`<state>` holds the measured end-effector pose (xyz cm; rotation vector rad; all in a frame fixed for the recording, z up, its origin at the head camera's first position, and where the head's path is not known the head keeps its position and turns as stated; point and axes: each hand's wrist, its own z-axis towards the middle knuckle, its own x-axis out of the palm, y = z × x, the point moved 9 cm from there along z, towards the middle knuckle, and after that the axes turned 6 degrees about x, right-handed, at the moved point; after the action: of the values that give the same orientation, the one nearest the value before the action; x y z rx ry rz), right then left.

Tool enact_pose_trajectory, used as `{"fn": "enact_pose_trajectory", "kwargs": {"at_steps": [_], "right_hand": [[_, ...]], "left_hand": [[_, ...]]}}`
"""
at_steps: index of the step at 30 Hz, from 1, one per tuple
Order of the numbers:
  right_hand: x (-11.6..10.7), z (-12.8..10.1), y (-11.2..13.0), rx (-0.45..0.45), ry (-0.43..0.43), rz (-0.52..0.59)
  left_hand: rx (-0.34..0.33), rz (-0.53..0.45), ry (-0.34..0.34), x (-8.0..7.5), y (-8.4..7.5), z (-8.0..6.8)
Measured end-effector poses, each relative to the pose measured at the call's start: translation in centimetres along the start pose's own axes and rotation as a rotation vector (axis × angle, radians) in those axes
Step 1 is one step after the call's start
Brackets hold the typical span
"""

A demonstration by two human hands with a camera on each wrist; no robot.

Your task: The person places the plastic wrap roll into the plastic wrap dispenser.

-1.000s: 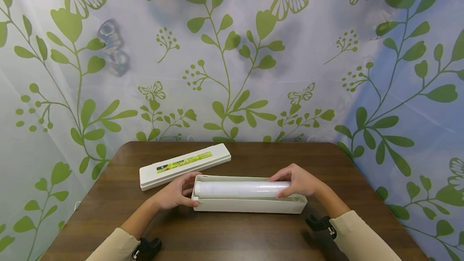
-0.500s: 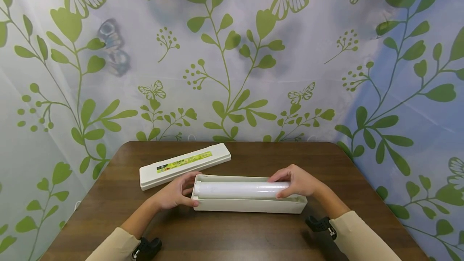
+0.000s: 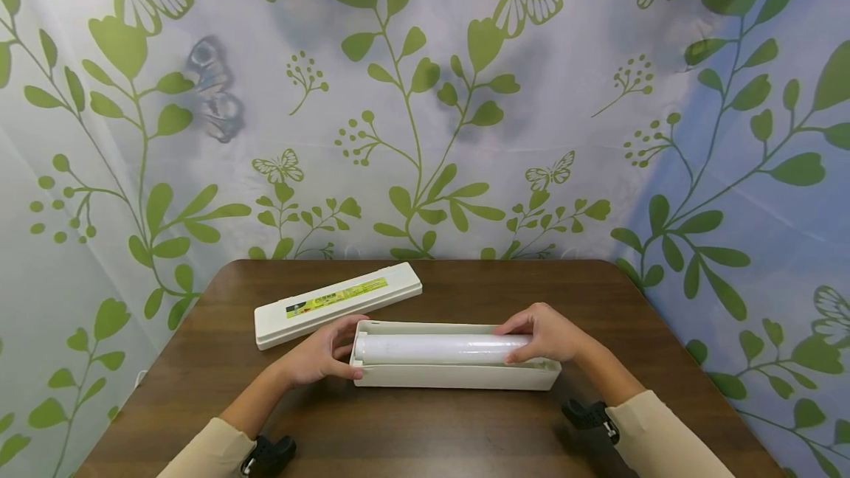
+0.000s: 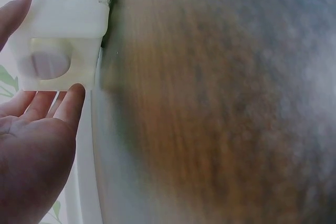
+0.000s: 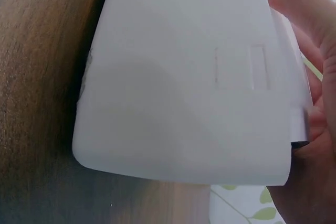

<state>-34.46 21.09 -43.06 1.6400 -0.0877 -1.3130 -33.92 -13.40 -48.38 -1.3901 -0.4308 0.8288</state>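
An off-white open box [image 3: 458,377] lies lengthwise on the wooden table, with a white roll of cling film [image 3: 425,348] inside it. My left hand [image 3: 319,352] grips the left end of the box, thumb at the front corner and fingers round the far side. In the left wrist view, fingers of that left hand [image 4: 39,140] lie against the box end [image 4: 84,59]. With thumb and fingers, my right hand [image 3: 546,333] holds the roll near its right end. The right wrist view shows mostly the box wall [image 5: 178,98], the right hand [image 5: 315,40] partly behind it.
The matching long lid [image 3: 339,301], with a yellow-green label, lies at a slant behind the box on the left. Brown table [image 3: 425,426] surface surrounds both pieces. A leaf-patterned curtain [image 3: 425,131] hangs behind the table's far edge.
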Motion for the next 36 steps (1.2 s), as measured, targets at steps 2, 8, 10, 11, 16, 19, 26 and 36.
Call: {"fn": "enact_pose_trajectory", "kwargs": {"at_steps": [2, 8, 10, 11, 16, 19, 26, 36], "right_hand": [[0.0, 0.0, 0.1, -0.014, -0.004, -0.012], [0.1, -0.1, 0.1, 0.007, -0.015, -0.035], [0.1, -0.2, -0.1, 0.031, -0.017, -0.046], [0.2, -0.2, -0.2, 0.040, -0.018, -0.052], [0.3, -0.2, -0.6, 0.066, -0.016, -0.063], [0.5, -0.2, -0.7, 0.072, -0.012, -0.069], [0.6, -0.2, -0.7, 0.077, -0.002, -0.086], [0.9, -0.1, -0.9, 0.104, 0.018, -0.106]], "left_hand": [[-0.002, 0.001, 0.000, 0.0, 0.0, 0.0], [-0.005, 0.005, 0.003, -0.1, 0.1, 0.1], [-0.006, 0.003, 0.004, -0.1, 0.2, 0.0], [-0.005, 0.004, 0.005, -0.1, 0.2, 0.0], [-0.004, 0.004, 0.005, -0.1, 0.1, -0.1], [-0.004, 0.002, 0.004, -0.1, 0.1, -0.1], [-0.007, -0.001, 0.004, 0.0, 0.1, -0.1], [-0.005, 0.013, 0.001, -0.1, 0.0, -0.2]]}}
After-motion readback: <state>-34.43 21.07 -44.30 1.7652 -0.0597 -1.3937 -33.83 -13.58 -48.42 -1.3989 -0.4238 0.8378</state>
